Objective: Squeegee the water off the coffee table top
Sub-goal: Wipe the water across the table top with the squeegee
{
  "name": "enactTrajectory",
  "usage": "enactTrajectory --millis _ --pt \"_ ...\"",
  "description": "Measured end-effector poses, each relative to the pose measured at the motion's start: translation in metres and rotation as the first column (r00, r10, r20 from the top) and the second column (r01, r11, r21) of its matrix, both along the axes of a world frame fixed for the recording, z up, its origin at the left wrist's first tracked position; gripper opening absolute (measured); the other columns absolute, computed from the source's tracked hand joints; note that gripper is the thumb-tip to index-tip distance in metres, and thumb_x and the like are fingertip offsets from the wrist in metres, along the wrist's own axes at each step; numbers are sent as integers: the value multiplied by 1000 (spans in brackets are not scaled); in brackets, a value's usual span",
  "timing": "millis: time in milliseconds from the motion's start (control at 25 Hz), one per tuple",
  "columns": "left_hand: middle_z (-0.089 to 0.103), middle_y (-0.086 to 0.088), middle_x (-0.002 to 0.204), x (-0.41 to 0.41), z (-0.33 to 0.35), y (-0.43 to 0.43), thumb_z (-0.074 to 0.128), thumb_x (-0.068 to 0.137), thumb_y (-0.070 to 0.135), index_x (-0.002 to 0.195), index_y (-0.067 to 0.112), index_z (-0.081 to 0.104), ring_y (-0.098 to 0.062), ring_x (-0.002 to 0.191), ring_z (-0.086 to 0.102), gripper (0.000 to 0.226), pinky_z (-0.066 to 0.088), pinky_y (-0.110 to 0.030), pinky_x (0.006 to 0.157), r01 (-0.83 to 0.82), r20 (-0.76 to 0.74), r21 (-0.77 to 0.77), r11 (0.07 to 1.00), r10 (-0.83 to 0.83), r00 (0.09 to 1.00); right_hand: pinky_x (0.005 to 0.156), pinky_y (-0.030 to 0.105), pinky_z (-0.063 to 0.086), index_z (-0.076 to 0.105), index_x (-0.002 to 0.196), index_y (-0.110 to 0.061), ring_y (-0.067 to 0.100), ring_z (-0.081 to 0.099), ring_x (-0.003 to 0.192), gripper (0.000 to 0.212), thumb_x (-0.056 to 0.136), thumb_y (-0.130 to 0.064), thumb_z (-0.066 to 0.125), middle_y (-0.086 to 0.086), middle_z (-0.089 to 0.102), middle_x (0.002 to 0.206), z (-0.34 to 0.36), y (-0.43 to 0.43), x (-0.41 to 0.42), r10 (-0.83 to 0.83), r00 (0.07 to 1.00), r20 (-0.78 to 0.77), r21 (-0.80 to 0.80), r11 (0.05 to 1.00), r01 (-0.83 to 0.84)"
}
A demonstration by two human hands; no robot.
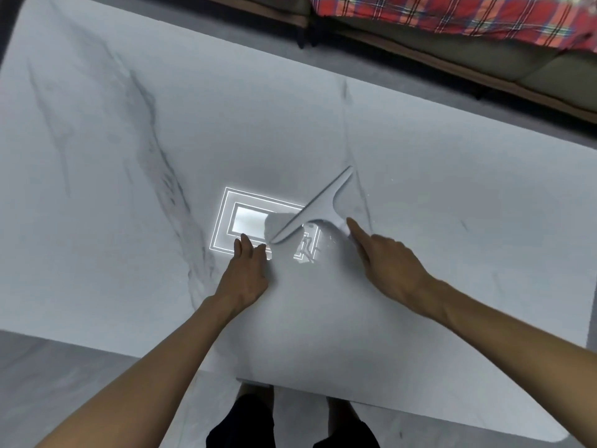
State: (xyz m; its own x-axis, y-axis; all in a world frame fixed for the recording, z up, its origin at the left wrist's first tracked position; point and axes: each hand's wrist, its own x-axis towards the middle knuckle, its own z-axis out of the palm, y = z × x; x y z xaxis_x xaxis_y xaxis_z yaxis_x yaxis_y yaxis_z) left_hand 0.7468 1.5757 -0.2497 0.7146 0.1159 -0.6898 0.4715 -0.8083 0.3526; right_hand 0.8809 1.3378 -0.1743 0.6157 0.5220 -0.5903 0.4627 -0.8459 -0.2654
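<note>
Reaching for the squeegee (318,210), which lies flat near the middle of the coffee table top (452,195), blade across a puddle (310,247); my right hand (392,263) nears its handle, fingers loose, holding nothing; my left hand (248,270) rests open nearby; next, I judge, I close on the handle.

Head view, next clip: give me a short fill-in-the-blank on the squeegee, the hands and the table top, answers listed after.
1. The squeegee lies on the table top, held by ____ hand.
2. The right hand reaches toward it with the ____ finger extended.
3. The left hand is near the ____ end of the blade.
4. The bright rectangles by the squeegee are a ____ of a light.

Missing words: neither; index; near; reflection
</note>
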Motion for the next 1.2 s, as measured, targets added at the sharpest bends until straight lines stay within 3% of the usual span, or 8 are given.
enactTrajectory --millis 120,280,400,520,680,920,1040,1200 --pt "9 -27 156 -10 0 -19 45 79 -3 135 5 37 -42 146 6 57 43 -42 97 6 -14 12 1000 -6 1000 59 34 38 6 152 -37 29 52 67 62 99 -22 34 2 49 82 4 -46 -21 48 999 19 -48 998 -47" --pt "12 -26 155 -37 3 -60 46 79 1 138 8 35 -43 144 14 60 43 -44 99 4 -58 15 1000 -3 998 59 33 36 7 152 -38 31 57 74 64 97 -21 35 2 55 92 15 -112 -31 145 989 39 -139 981 -139" --pt "10 -20 158 -56 8 -88 47 79 2 140 12 33 -37 143 21 63 44 -40 91 -57 -76 -32 998 54 996 65 34 42 8 152 -38 29 59 80 59 99 -23 31 1 58 99 31 -155 -27 171 985 20 -188 968 -164" --pt "18 -12 158 -74 18 -111 46 80 2 145 16 31 -35 132 42 69 46 -36 88 -159 -86 -75 984 153 985 76 36 48 14 151 -39 28 60 89 52 101 -32 25 -1 61 107 48 -176 -16 175 985 15 -164 972 -170" --pt "35 -7 154 -91 28 -122 46 81 -3 148 14 30 -31 129 48 71 42 -33 96 -357 -23 -90 930 356 934 73 36 47 22 147 -44 29 62 91 46 101 -47 22 -2 63 104 49 -135 -14 271 961 54 0 962 -271" --pt "56 -11 133 -104 26 -104 44 85 9 138 14 37 -36 115 55 54 45 -40 89 -611 14 53 790 611 792 57 34 38 26 147 -40 32 63 73 44 103 -37 31 3 62 97 -5 -46 -71 634 763 126 120 754 -646" --pt "58 -12 120 -108 25 -107 44 83 6 126 12 40 -31 91 54 43 41 -36 74 -558 0 34 829 558 830 57 35 42 26 146 -41 31 62 71 44 104 -34 32 4 62 95 -16 -55 -82 652 749 119 126 738 -663" --pt "44 -11 129 -107 23 -118 45 83 -3 123 4 45 -31 89 53 40 35 -32 69 -331 40 24 943 330 943 70 36 50 23 145 -49 25 64 86 44 103 -39 29 -4 63 102 -5 -123 -64 464 884 62 66 881 -468"
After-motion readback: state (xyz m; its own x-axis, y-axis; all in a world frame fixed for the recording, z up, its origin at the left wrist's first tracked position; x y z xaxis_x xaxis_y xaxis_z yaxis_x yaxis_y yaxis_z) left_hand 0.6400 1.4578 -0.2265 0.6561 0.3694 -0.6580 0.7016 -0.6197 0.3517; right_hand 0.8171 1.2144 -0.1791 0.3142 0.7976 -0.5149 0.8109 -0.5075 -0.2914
